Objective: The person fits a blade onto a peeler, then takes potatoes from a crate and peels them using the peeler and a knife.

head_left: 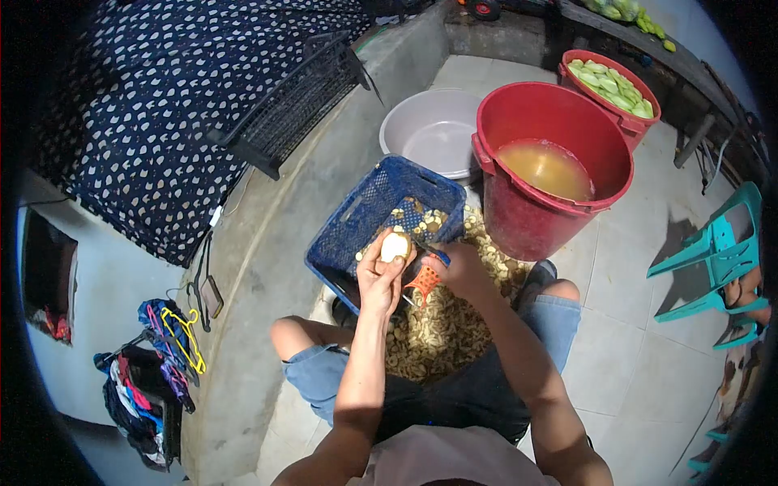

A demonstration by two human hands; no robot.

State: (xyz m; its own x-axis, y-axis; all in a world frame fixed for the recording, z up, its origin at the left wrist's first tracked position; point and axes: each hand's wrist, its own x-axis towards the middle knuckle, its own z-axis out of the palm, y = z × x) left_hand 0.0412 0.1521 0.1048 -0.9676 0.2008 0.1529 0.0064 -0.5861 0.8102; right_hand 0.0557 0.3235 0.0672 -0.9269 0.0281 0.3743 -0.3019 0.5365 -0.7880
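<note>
My left hand (pixel 378 279) is closed around a potato (pixel 395 246) that shows a pale, bare face and brown skin at the edge. Close beside it, my right hand (pixel 463 271) grips a hand tool (pixel 438 256) with a blue part and a dark tip toward the potato. An orange piece with holes (pixel 425 281) shows under the right hand; I cannot tell whether it belongs to the tool. Both hands are over the near edge of a blue plastic crate (pixel 344 212) with pale pieces inside. Peelings (pixel 438 340) are heaped between my legs.
Beyond the crate stand a grey basin (pixel 433 121) and a red bucket (pixel 527 223) of cloudy yellowish liquid. Another red tub (pixel 648 128) holds green vegetable pieces (pixel 608 85). A black crate (pixel 296 101) rests on the ledge at left; a teal chair (pixel 721 255) is at right.
</note>
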